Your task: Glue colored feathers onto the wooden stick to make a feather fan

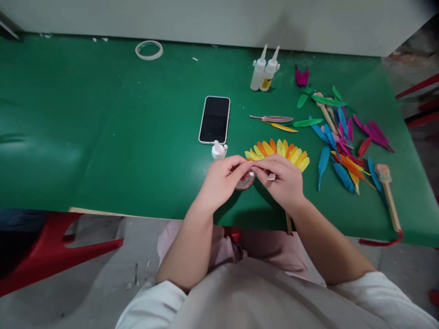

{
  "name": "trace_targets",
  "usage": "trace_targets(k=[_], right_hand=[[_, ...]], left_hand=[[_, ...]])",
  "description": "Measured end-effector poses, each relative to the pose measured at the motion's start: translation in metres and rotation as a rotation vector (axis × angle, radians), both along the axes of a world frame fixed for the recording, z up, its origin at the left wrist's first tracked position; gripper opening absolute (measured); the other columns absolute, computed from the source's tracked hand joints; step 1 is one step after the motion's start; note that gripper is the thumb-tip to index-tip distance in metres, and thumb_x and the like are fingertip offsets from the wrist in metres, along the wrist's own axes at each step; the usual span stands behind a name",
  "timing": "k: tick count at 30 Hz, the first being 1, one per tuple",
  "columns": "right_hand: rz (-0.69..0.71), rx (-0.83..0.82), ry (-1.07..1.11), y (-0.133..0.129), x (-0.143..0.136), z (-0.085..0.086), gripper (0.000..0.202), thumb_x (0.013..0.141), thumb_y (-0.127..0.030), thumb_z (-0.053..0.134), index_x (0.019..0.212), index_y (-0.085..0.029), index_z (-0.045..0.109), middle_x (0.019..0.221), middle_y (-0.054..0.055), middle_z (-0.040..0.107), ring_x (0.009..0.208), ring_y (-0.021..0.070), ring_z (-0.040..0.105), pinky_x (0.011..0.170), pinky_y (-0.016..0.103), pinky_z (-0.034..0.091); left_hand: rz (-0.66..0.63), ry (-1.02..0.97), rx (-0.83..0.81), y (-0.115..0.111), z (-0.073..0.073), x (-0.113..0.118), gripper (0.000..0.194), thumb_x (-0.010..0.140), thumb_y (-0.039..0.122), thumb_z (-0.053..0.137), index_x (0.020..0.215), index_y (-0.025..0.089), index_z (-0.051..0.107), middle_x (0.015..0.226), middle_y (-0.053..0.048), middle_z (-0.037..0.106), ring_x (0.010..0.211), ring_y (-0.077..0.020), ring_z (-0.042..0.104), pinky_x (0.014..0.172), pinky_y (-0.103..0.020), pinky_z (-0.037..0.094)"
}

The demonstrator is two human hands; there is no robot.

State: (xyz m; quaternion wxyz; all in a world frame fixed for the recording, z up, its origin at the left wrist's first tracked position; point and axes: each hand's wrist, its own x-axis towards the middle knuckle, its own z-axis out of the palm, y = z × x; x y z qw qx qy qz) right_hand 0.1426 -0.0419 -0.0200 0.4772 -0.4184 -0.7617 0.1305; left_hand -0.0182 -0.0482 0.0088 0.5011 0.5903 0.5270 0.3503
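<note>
Pale grey garment (pixel 240 297) nearest; bare hands meet over near edge of smooth green tabletop (pixel 103 119).
Left hand (pixel 219 183): thumb and forefinger pinched closed, contents hidden; right hand (pixel 284 180): clenched on small pale flat piece (pixel 271 177), fingertips meeting left's above round red-rimmed disc (pixel 244 182). Grey concrete floor (pixel 99 269) below; pale wall (pixel 171 20) along far edge. Broad green stretch left, translucent ring (pixel 148 50) far; red plastic stool (pixel 58 256) near left. Yellow-orange feather fan (pixel 279 148) beyond right hand, wooden handle (pixel 289 223) reaching near edge. White nozzle-topped bottle (pixel 218 150) touches or nearly touches white-edged black phone (pixel 214 119); two translucent tapered bottles (pixel 264 75) far. Soft multicoloured feathers (pixel 343 137) right.
</note>
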Motion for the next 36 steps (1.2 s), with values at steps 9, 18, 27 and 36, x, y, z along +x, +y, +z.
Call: trace_targets(k=[9,18,27,36], right_hand=[[0.012,-0.073,-0.09,0.001,0.001,-0.005,0.015,0.083,-0.016,0.056,0.087,-0.023,0.069,0.081,0.003,0.07,0.073,0.0148,0.065,0.064,0.028,0.052],[-0.002,-0.083,-0.132,0.001,0.001,-0.007,0.016,0.083,-0.015,0.055,0.088,-0.023,0.068,0.082,0.003,0.069,0.072,0.0156,0.064,0.06,0.027,0.05],[0.047,-0.116,-0.117,0.004,0.009,-0.005,0.011,0.083,-0.019,0.057,0.087,-0.024,0.066,0.08,0.002,0.067,0.073,0.0158,0.063,0.061,0.028,0.051],[0.141,-0.265,-0.323,0.005,0.017,0.0,0.009,0.081,-0.016,0.059,0.085,-0.019,0.067,0.084,0.004,0.069,0.079,0.017,0.065,0.066,0.028,0.049]], left_hand=[[0.016,-0.018,-0.094,0.001,-0.006,0.001,0.028,0.085,0.041,0.055,0.079,0.016,0.066,0.069,-0.001,0.064,0.057,-0.0098,0.055,0.052,-0.019,0.044],[0.069,-0.191,-0.245,-0.001,-0.007,0.006,0.023,0.081,0.037,0.062,0.079,0.014,0.065,0.064,-0.001,0.062,0.055,-0.0102,0.059,0.045,-0.018,0.048],[0.095,0.096,-0.098,-0.002,-0.008,0.001,0.013,0.081,0.03,0.057,0.081,0.018,0.061,0.071,-0.001,0.064,0.053,-0.0106,0.057,0.046,-0.02,0.044],[-0.006,0.74,0.115,-0.009,-0.005,-0.003,0.014,0.084,0.029,0.052,0.087,0.022,0.063,0.07,-0.004,0.067,0.059,-0.0181,0.057,0.053,-0.027,0.029]])
